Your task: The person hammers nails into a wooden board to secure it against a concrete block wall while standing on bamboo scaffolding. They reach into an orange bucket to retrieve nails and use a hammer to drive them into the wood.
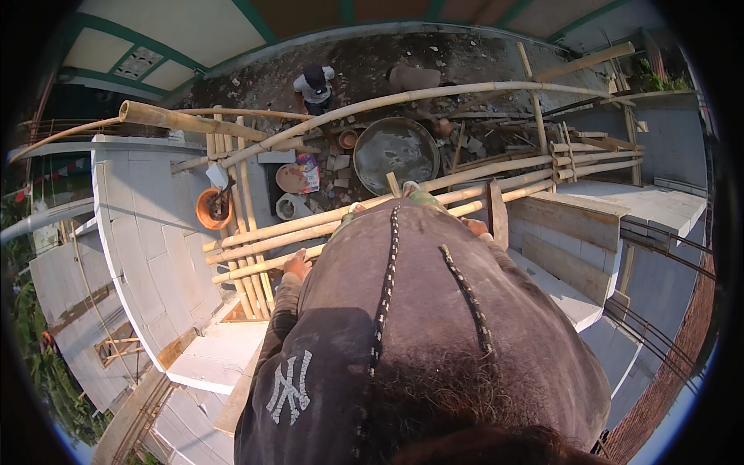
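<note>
My left hand (297,266) is at the nearest of several yellow bamboo poles (240,273) laid crosswise, its fingers bent over the pole. My right hand (476,227) shows only in part past my dark sweatshirt (434,310), close to an upright wooden plank (497,215); its fingers are too hidden to read. Below the poles, my feet in green footwear (421,195) show in part, with a short wooden stick (394,184) in front of them. Two patterned drawstrings (385,287) hang over my front.
An orange bucket (214,208) hangs by the white block wall (147,256) at left. Farther down are a round basin of grey liquid (397,155), a white bucket (292,207), a person in a cap (315,80) and another bent person (415,79). A curved bamboo rail (372,104) crosses ahead.
</note>
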`<action>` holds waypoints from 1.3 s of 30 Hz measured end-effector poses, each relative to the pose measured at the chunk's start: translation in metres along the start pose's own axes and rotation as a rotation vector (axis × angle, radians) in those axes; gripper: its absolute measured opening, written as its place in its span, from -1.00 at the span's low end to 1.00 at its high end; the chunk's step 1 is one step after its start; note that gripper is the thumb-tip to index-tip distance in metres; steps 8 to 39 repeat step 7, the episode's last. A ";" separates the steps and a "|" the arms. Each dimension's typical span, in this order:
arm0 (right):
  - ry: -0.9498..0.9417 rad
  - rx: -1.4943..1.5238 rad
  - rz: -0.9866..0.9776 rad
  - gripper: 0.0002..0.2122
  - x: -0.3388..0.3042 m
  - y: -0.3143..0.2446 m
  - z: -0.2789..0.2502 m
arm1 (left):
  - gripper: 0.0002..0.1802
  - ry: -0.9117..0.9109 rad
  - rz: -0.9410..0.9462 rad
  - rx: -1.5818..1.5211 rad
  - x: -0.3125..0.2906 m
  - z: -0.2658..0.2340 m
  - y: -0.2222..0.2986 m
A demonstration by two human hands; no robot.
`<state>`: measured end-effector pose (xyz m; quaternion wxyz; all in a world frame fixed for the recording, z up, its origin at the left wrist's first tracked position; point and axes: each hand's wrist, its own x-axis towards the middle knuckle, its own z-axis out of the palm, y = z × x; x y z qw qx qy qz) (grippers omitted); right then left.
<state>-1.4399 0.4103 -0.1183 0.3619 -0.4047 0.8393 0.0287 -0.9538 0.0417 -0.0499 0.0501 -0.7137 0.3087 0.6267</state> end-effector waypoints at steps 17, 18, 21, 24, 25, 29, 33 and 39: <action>0.008 -0.143 -0.076 -0.75 0.017 0.053 0.038 | -0.45 -0.013 -0.048 -0.219 0.050 -0.025 -0.052; 0.008 -0.143 -0.076 -0.75 0.017 0.053 0.038 | -0.45 -0.013 -0.048 -0.219 0.050 -0.025 -0.052; 0.008 -0.143 -0.076 -0.75 0.017 0.053 0.038 | -0.45 -0.013 -0.048 -0.219 0.050 -0.025 -0.052; 0.008 -0.143 -0.076 -0.75 0.017 0.053 0.038 | -0.45 -0.013 -0.048 -0.219 0.050 -0.025 -0.052; 0.008 -0.143 -0.076 -0.75 0.017 0.053 0.038 | -0.45 -0.013 -0.048 -0.219 0.050 -0.025 -0.052; 0.008 -0.143 -0.076 -0.75 0.017 0.053 0.038 | -0.45 -0.013 -0.048 -0.219 0.050 -0.025 -0.052; 0.008 -0.143 -0.076 -0.75 0.017 0.053 0.038 | -0.45 -0.013 -0.048 -0.219 0.050 -0.025 -0.052; 0.008 -0.143 -0.076 -0.75 0.017 0.053 0.038 | -0.45 -0.013 -0.048 -0.219 0.050 -0.025 -0.052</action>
